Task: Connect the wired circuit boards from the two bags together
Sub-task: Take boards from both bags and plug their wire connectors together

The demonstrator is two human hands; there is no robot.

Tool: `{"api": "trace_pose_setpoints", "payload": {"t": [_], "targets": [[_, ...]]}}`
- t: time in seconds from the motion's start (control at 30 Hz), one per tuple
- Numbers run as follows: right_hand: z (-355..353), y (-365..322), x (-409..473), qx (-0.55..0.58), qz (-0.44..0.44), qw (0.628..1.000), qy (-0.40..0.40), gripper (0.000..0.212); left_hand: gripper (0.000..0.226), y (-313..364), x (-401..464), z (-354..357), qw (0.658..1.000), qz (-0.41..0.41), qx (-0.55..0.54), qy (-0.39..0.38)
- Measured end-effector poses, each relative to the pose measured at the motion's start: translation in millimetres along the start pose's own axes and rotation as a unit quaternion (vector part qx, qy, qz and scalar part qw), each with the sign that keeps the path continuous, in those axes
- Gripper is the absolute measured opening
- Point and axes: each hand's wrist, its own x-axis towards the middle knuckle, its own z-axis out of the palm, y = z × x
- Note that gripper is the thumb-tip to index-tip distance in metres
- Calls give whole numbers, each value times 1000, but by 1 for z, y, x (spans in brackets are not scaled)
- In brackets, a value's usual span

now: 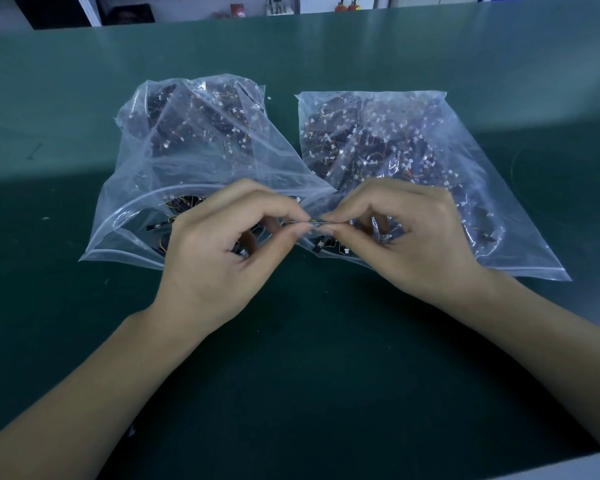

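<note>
Both hands meet over the near bag mouths: left hand (219,237) and right hand (406,237) each pinch wire connectors (315,222) together; green mat (309,358) bare nearside.

A green mat (326,358) covers the table; at twelve o'clock, two red canisters (346,5) (small, blurred) stand beyond its far edge.

A single wide-angle camera worn on the head looks forward and steeply down from close above the green table (84,98). Both forearms enter from the bottom edge, and the left hand (222,244) and right hand (406,237) meet near the middle. Edges bow outward. Beyond the table's far edge, what seems to be shelving shows blurred.
</note>
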Motion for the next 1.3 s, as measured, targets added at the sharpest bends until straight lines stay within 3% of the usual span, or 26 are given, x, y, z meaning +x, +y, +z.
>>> {"api": "trace_pose_setpoints", "payload": {"t": [1.3], "targets": [[2,-1,-1,-5,-1,1000,4,8,9,1,0,0,999,21,35,7]]}}
